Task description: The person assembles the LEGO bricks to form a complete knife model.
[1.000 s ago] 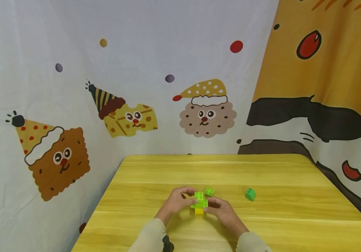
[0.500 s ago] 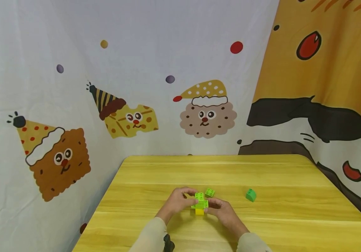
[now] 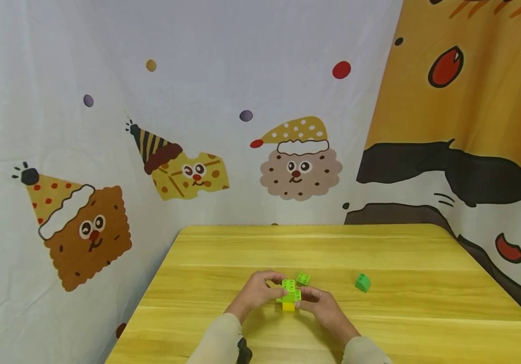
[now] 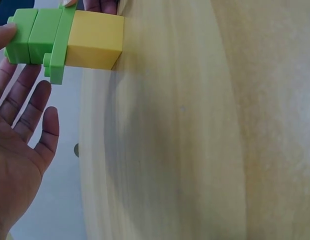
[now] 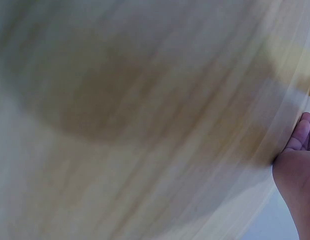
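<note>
A small stack of toy building bricks stands on the table between both hands. Its base is a yellow brick; over that lies a wider, thin green plate, topped by two light green bricks. My left hand pinches the uppermost green brick, thumb on the near side and fingers behind; its ring and little fingers spread loosely in the left wrist view. From the right, my right hand holds the plate's end with thumb and fingertips. The right wrist view has this hand only at its edge, most of it cut off.
A loose light green brick lies just behind the stack. Farther right rests a darker green brick with a curved top. The wooden table reaches back to a printed cloth hanging behind and at the sides.
</note>
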Available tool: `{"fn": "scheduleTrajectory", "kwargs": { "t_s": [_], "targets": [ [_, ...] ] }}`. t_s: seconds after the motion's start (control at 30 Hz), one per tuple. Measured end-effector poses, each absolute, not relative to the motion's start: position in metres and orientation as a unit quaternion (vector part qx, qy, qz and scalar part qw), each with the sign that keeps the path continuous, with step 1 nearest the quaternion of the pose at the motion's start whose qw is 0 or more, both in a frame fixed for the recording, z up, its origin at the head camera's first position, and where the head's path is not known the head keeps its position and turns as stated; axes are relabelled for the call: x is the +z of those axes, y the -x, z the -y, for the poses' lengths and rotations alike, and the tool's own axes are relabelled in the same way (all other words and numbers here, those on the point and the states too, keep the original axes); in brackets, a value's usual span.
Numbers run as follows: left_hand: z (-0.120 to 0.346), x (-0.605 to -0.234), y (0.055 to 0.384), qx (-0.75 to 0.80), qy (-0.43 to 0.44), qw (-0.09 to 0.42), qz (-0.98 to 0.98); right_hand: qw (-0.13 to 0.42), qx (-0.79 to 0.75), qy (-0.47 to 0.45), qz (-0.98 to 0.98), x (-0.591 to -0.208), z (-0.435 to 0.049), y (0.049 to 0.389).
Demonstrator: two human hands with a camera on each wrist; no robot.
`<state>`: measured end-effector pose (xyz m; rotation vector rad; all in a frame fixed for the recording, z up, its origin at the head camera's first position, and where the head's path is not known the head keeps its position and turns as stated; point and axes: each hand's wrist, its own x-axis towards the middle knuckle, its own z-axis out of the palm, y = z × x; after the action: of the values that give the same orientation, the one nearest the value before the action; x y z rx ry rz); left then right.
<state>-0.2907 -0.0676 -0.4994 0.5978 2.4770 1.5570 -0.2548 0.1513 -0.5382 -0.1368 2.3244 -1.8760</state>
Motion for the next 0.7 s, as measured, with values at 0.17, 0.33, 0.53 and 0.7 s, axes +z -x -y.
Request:
{"fn": "scheduleTrajectory", "kwargs": {
  "t_s": [0.17,0.33,0.53,0.7],
  "targets": [
    [0.0667,-0.4989,0.2903,0.516,-0.199,0.081,-0.829,0.076,-0.619,0.049,-0.78,-0.5368,-0.1516,0.2537],
    [0.0668,-0.4961,0.2892,0.503,-0.2,0.08,-0.837,0.081,-0.619,0.056,-0.779,-0.5336,-0.1513,0.2524],
    [0.0661,-0.4996,0.2888,0.521,-0.198,0.076,-0.827,0.087,-0.628,0.056,-0.771,-0.5332,-0.1516,0.2521],
    [0.0658,-0.5016,0.2884,0.536,-0.191,0.08,-0.819,0.085,-0.631,0.056,-0.769,-0.5341,-0.1513,0.2527]
  ]
}}
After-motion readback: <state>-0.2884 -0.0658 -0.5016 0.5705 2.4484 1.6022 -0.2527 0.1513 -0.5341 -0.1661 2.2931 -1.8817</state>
